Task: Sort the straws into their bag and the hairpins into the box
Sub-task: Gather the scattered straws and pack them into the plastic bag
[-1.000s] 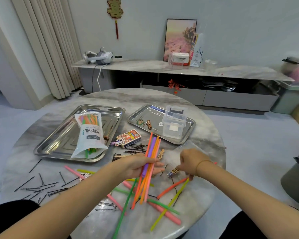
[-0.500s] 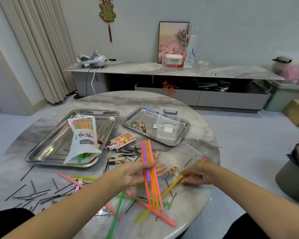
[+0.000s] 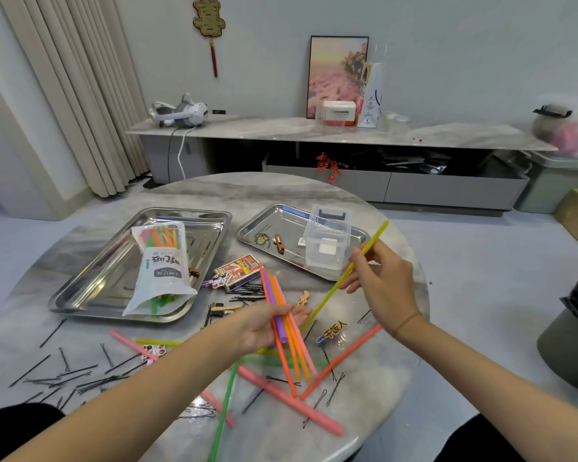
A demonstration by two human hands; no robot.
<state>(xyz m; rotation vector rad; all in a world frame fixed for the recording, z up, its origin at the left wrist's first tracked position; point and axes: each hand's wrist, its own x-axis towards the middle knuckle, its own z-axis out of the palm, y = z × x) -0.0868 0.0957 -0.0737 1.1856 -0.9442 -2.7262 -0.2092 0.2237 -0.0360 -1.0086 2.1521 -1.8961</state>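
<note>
My left hand (image 3: 264, 328) holds a bundle of orange, purple and pink straws (image 3: 282, 315) above the table's middle. My right hand (image 3: 382, 281) pinches one yellow-green straw (image 3: 347, 271) and has it raised, slanting up toward the clear plastic box (image 3: 327, 241). That box stands on the smaller steel tray (image 3: 264, 225). The white straw bag (image 3: 162, 268), with straws inside, lies on the larger tray (image 3: 90, 288). Loose straws (image 3: 281, 395) lie crossed near the front edge. Black hairpins (image 3: 67, 378) are scattered at the front left and around the middle.
A small printed card box (image 3: 239, 271) and decorated clips (image 3: 334, 331) lie between the trays and my hands. Two clips (image 3: 271, 241) sit on the smaller tray. The round marble table's edge (image 3: 421, 295) runs close to my right hand. A grey stool (image 3: 571, 348) stands at the right.
My right hand has lifted the yellow-green straw off the table and brought it up toward the box. My left hand keeps its bundle, nearly unmoved.
</note>
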